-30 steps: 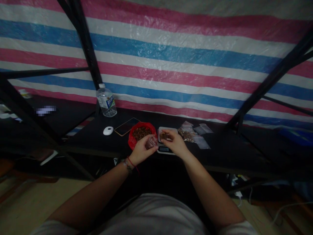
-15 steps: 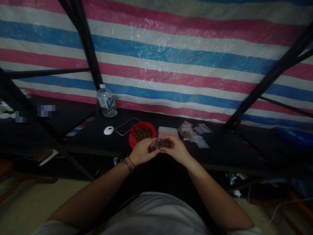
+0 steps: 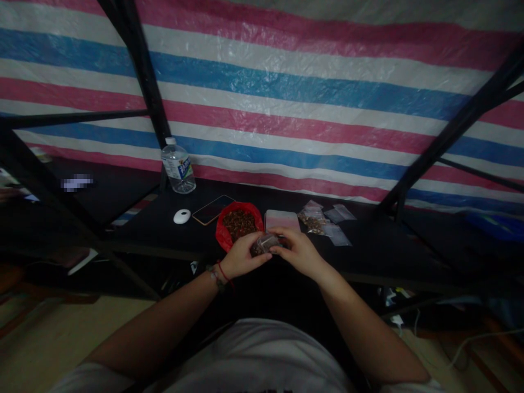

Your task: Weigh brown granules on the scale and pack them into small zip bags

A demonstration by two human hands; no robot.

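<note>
While 2 hands' fingers (image 3: 278, 250) grip 1 clear bag (image 3: 265, 244) | 1 scale (image 3: 282, 219) behind

Right hand (image 3: 298, 253) shifted from plate (image 3: 282, 219) of scale to clear bag (image 3: 264, 244) in left hand (image 3: 242, 255); display now hidden.

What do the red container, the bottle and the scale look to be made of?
Red container: likely thin, slightly glossy plastic, judging by its crinkled rim.
Bottle: clear, shiny plastic; the dark background shows through.
Scale: smooth, pale top, perhaps plastic or metal; the dim light leaves that open.
</note>
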